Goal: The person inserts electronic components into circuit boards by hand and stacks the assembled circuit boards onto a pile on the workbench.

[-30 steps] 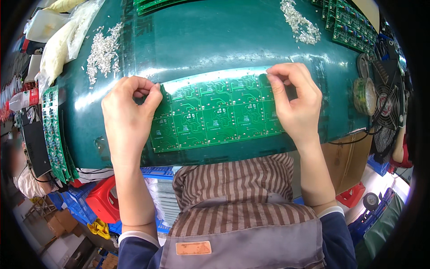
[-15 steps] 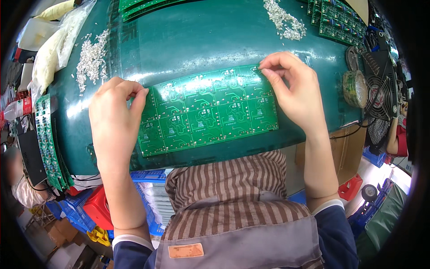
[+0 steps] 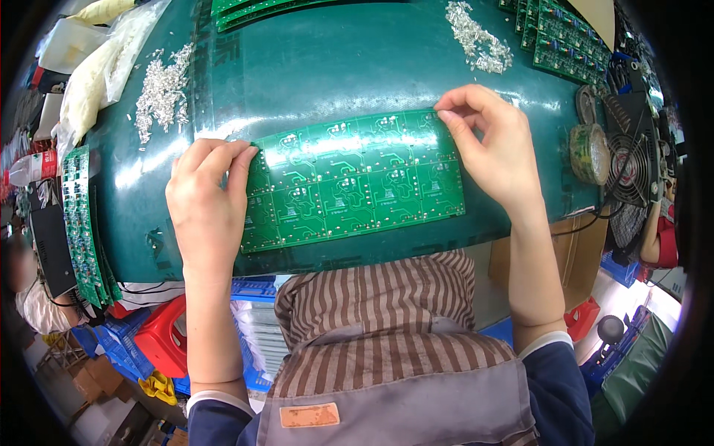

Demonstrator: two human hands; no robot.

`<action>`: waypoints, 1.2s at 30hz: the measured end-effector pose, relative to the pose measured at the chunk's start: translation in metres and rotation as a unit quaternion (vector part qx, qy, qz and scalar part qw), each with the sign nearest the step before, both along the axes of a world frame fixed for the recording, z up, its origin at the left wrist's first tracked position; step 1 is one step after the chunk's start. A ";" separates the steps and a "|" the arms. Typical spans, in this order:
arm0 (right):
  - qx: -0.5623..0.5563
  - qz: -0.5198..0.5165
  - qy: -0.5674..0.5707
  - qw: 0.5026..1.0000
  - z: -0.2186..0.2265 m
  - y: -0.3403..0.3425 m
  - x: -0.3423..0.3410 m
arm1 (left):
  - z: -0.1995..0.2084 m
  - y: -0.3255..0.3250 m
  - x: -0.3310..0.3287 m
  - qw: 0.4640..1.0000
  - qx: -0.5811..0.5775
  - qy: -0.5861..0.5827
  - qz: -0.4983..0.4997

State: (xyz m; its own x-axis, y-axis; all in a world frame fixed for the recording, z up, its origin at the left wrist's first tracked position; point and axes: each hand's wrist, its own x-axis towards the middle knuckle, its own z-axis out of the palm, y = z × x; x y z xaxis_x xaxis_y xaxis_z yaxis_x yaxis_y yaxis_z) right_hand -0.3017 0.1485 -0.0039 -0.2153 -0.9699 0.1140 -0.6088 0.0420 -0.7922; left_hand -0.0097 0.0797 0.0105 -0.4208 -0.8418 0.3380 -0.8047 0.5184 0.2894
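A wide green circuit board panel (image 3: 355, 182) lies before me near the front edge of the green work mat (image 3: 320, 70). Its face carries a grid of repeated sections with small soldered parts. My left hand (image 3: 210, 193) pinches the panel's far left corner between thumb and fingers. At the far right corner, my right hand (image 3: 492, 141) pinches the edge between thumb and index finger. Two loose piles of small clear parts lie beyond the panel, the left pile (image 3: 163, 93) past my left hand and the right pile (image 3: 477, 39) at the far right.
Stacked green boards (image 3: 297, 7) stand at the far edge, with populated boards (image 3: 569, 44) at far right and more (image 3: 80, 223) at left. A tape roll (image 3: 589, 154) sits beside a black fan (image 3: 631, 167). Plastic bags (image 3: 100, 70) lie at far left. A red stool (image 3: 162, 338) stands below.
My left hand has shifted a little to the right, keeping its pinch on the panel's corner. The panel has moved slightly right, and my right hand has stayed almost in place.
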 end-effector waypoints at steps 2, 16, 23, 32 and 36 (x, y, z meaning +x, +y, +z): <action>0.000 -0.001 0.000 1.000 0.001 0.000 0.002 | 0.001 -0.001 0.001 0.999 0.025 0.023 0.011; -0.032 -0.028 0.003 0.999 -0.011 0.005 -0.003 | 0.000 -0.041 0.032 0.956 0.090 0.118 0.253; 0.030 -0.034 0.012 0.999 0.001 -0.001 0.005 | -0.013 -0.067 0.058 0.947 0.167 0.148 0.233; 0.029 -0.025 0.010 0.999 0.004 -0.001 0.003 | -0.010 -0.064 0.053 0.960 0.145 0.090 0.222; 0.017 -0.027 0.014 0.999 0.001 -0.001 0.003 | -0.002 -0.055 0.047 0.967 0.100 0.071 0.222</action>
